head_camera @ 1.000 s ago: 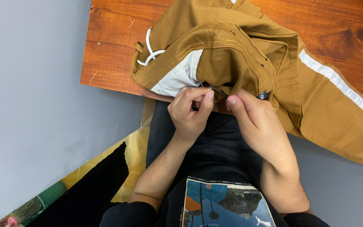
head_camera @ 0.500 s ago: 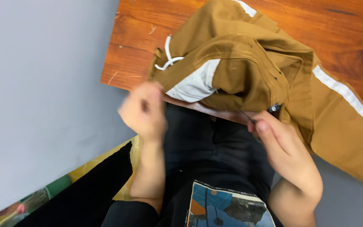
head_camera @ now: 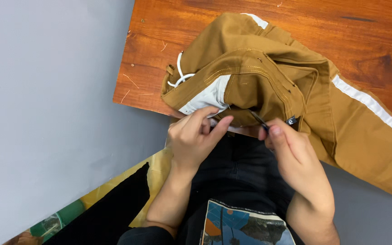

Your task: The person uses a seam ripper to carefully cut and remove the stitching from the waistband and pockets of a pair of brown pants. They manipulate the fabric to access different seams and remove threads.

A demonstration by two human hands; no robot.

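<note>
Brown trousers [head_camera: 259, 68] with a white side stripe [head_camera: 368, 104] and a white drawstring [head_camera: 180, 77] lie bunched on a wooden table [head_camera: 169, 27]. The waistband is turned toward me and shows its white pocket lining [head_camera: 207, 96]. My left hand [head_camera: 196, 136] pinches the fabric edge just below that lining. My right hand [head_camera: 291, 149] grips a thin dark tool [head_camera: 257, 119] between thumb and fingers. The tool's tip points into the fabric fold beside my left fingertips.
The table's near edge runs just behind my hands, and the trousers hang over it at the right. A grey floor lies at the left. Dark trousers and a printed shirt cover my lap. Yellow and black cloth lies at the lower left.
Half a second ago my left hand had swung away to the left; it is back at the fabric edge now. My right hand stayed at the fold with the tool.
</note>
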